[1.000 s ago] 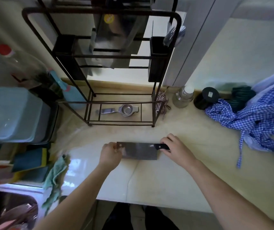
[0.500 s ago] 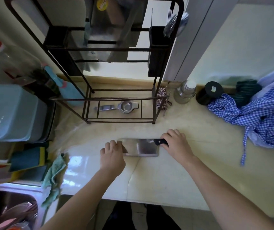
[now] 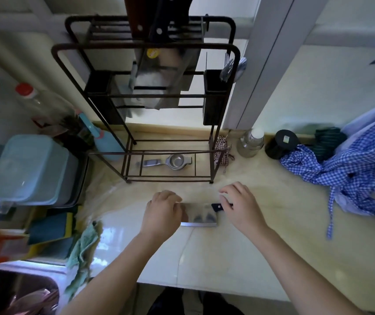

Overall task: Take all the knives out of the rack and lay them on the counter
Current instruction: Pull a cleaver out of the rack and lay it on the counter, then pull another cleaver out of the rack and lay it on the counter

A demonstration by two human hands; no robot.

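Note:
A steel cleaver (image 3: 201, 215) with a black handle (image 3: 217, 206) lies flat on the pale counter (image 3: 227, 258), in front of the black wire rack (image 3: 104, 46). My left hand (image 3: 162, 212) covers the blade's left end, fingers curled down; whether it grips is hidden. Over the handle hovers my right hand (image 3: 242, 206), fingers spread and barely touching it. Other knives (image 3: 159, 76) still hang in the rack's top slots, broad blades down and dark handles (image 3: 159, 21) up.
A metal squeezer (image 3: 170, 161) lies on the rack's base. Right of the rack stand a jar (image 3: 251, 143), a black-lidded pot (image 3: 280, 144) and blue checked cloth (image 3: 352, 169). On the left are blue tubs (image 3: 27, 171), sponges (image 3: 52, 228), a green rag (image 3: 84, 244) and the sink (image 3: 11, 292).
The cleaver has come to rest flat on the counter. My right hand's fingers have opened off the handle. The view has tilted up, showing the rack's top and knife handles.

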